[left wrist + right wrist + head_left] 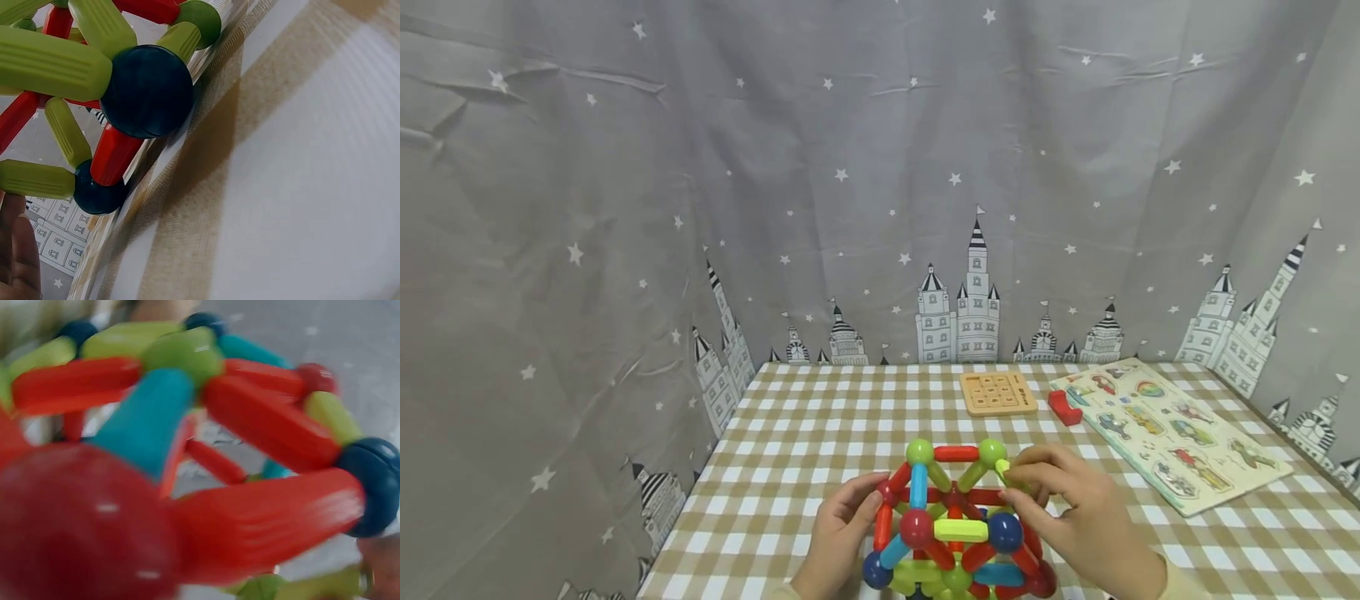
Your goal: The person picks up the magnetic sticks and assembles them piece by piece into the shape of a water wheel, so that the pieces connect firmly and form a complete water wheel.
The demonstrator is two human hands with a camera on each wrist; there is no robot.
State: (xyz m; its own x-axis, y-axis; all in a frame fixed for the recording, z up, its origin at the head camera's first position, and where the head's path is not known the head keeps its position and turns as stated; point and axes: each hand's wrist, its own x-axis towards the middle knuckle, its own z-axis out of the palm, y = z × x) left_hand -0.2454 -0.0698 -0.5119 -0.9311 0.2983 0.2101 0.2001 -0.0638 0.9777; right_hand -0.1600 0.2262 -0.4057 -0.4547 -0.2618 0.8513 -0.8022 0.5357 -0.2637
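A magnetic ball-and-rod structure point(955, 528) stands near the table's front edge, built of red, blue and green balls joined by coloured rods. My left hand point(841, 529) holds its left side, thumb and fingers at a red ball point(886, 493). At the upper right, my right hand point(1078, 508) pinches a yellow-green rod point(1002, 468) whose end is against a green ball point(992, 452). The left wrist view shows a dark blue ball point(147, 91) low on the structure and part of the left hand point(19, 250). In the right wrist view, a red ball point(87, 525) looms close and blurred.
A wooden number puzzle point(997, 394) lies at the back of the checked tablecloth point(820, 417). Right of it are a small red block point(1064, 408) and a picture puzzle board point(1172, 429). A grey curtain point(865, 208) with stars and castles hangs behind.
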